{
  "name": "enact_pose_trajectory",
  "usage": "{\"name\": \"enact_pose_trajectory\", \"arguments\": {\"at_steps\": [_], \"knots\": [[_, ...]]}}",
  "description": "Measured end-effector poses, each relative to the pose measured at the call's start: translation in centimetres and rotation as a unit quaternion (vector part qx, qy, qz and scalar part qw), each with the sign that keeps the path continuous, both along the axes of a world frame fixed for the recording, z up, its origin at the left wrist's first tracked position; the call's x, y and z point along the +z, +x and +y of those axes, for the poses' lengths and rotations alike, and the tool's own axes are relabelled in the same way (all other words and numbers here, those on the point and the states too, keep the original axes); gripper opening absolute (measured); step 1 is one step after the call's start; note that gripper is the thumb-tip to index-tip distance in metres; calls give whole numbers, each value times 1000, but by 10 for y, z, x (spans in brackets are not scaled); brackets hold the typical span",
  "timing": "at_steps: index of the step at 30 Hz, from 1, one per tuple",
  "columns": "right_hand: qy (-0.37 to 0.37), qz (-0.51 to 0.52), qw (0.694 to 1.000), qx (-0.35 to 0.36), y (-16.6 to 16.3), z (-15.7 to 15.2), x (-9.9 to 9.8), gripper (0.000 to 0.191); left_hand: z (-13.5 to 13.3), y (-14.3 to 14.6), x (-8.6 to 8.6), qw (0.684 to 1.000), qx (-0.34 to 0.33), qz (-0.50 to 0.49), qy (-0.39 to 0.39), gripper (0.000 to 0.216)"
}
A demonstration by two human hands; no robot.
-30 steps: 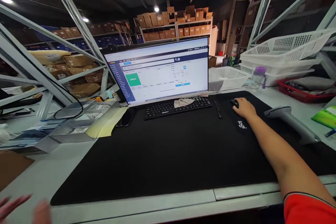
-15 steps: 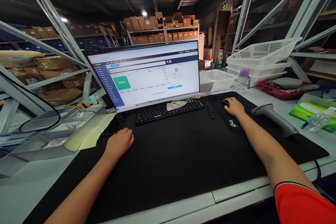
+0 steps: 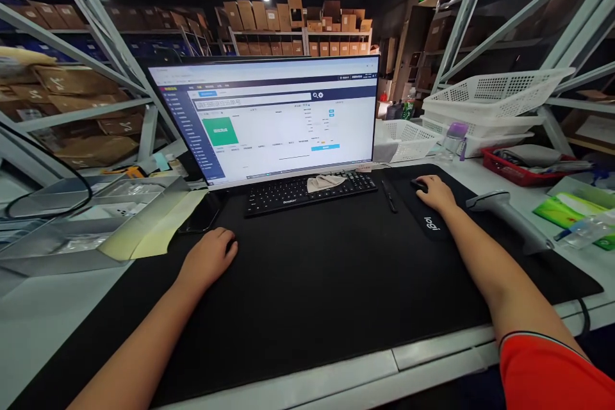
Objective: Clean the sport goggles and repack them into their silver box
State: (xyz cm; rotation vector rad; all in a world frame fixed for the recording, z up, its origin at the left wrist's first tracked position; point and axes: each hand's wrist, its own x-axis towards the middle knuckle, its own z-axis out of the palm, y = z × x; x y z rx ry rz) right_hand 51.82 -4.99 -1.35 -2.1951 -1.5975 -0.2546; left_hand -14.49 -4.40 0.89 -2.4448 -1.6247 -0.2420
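Two white perforated plastic baskets point(image 3: 500, 91) are seen stacked at the far right, contents not visible; a third white perforated basket point(image 3: 409, 138) is set just behind the mat, contents cannot be told. A red plastic tray point(image 3: 504, 174) is filled with folded grey material. A clear acrylic tray point(image 3: 96, 221) at the left is loaded with small clear packets. A clear bottle with purple cap point(image 3: 454, 141) is stood between the baskets. The small black computer mouse point(image 3: 418, 184) is found at the far right of the large black desk mat point(image 3: 312, 288), mostly covered by the right hand point(image 3: 436, 193), which is cupped over it with fingers laid flat. The left hand point(image 3: 210, 257) is rested on the mat, loosely curled, nothing held, near a black phone point(image 3: 200, 216). A black padded wrist rest point(image 3: 431, 224) is lain under the right wrist. A wide flat monitor point(image 3: 269, 118) is lit behind a black keyboard point(image 3: 288, 193), on which a beige crumpled cloth point(image 3: 325, 182) is draped. A black pen point(image 3: 389, 196) is placed between keyboard and mouse. A grey handheld barcode scanner point(image 3: 509, 218) is laid just right of the forearm, and a green packet point(image 3: 569, 210) beyond it.
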Motion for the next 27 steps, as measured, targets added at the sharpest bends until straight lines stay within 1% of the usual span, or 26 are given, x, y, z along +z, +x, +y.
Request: {"name": "enact_pose_trajectory", "arguments": {"at_steps": [8,16,21,24,27], "knots": [[3,4,1000,-1,-1,-1,1,45,3,-4,-2,1000,-6,6,3,36],[1,2,1000,-3,-2,-1,2,47,5,-5,-7,1000,-11,-22,12,35],[4,5,1000,-4,0,0,-1,48,7,-6,-8,1000,-15,-18,8,35],[8,5,1000,2,2,1,-3,49,7,-6,-7,1000,-17,-18,11,33],[16,3,1000,23,3,2,-5,49,4,-3,-4,999,-13,-29,11,30]]}}
